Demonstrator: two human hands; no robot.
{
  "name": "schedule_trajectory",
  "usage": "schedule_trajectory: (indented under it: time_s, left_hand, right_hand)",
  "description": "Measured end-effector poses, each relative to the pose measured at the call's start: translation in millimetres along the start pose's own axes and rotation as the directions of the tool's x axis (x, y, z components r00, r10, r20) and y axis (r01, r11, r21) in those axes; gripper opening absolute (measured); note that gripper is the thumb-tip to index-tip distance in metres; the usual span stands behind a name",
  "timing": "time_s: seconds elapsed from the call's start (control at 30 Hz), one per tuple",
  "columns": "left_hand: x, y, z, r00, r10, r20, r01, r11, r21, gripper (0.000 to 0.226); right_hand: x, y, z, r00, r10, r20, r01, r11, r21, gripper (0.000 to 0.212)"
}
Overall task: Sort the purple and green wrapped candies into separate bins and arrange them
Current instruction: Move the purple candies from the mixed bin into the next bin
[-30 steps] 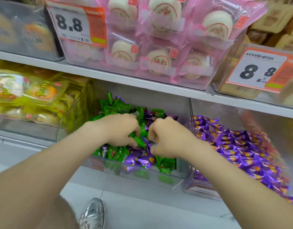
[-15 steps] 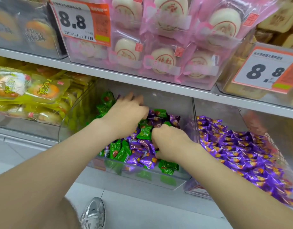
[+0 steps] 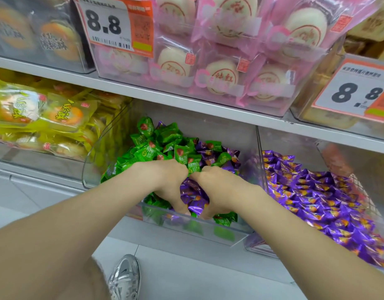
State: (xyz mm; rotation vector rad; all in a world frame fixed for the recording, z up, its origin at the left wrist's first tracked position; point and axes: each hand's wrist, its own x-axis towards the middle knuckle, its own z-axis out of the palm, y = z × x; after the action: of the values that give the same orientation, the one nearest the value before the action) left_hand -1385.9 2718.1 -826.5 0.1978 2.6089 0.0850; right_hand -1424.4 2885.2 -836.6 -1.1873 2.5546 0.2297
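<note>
Upper shelf (image 3: 186, 100) caps middle bin (image 3: 89, 169); hand passes only through front gap above candy heap (image 3: 165, 139). Clear divider (image 3: 259, 152) blocks sideways route into right bin (image 3: 258, 249). Front lip (image 3: 197, 226) low.

purple candies (image 3: 316, 202): glossy foil | green candies (image 3: 165, 135): shiny film | bin (image 3: 95, 161): clear smooth plastic

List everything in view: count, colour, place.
middle bin: one, clear, lower shelf centre
right bin: one, clear, lower shelf right
green candies: many, green, heaped in middle bin
purple candies: many, purple, some mixed into middle bin, the rest filling right bin
yellow packs: many, yellow, lower shelf left
pink-wrapped cakes: several, white in pink wrap, upper shelf
price tags: two, white and orange, on upper bins
shoe: one, silver, floor
left hand: fingers curled on purple candies, middle bin
right hand: likewise, beside it
</note>
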Motion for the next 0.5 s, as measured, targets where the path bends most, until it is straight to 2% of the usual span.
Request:
schedule_trajectory:
  time_s: [0.13, 0.23, 0.37, 0.5]
  left_hand:
    - [4, 4, 6, 0.998, -0.018, -0.063, 0.021, 0.998, 0.056, 0.062]
    - [7, 4, 6, 0.999, -0.004, -0.052, 0.008, 0.997, 0.074, 0.060]
    - [7, 0, 7, 0.997, 0.058, -0.053, -0.055, 0.997, 0.045, 0.062]
    - [12, -5, 12, 0.987, 0.103, -0.120, -0.097, 0.994, 0.056, 0.050]
  right_hand:
    - [3, 1, -3, 0.999, -0.009, 0.050, 0.009, 1.000, 0.000, 0.097]
    - [3, 2, -6, 0.996, 0.030, 0.087, -0.027, 0.999, -0.033, 0.105]
    - [-1, -3, -7, 0.998, 0.009, 0.066, -0.001, 0.994, -0.111, 0.078]
    - [-3, -4, -3, 0.999, -0.046, 0.020, 0.049, 0.981, -0.186, 0.059]
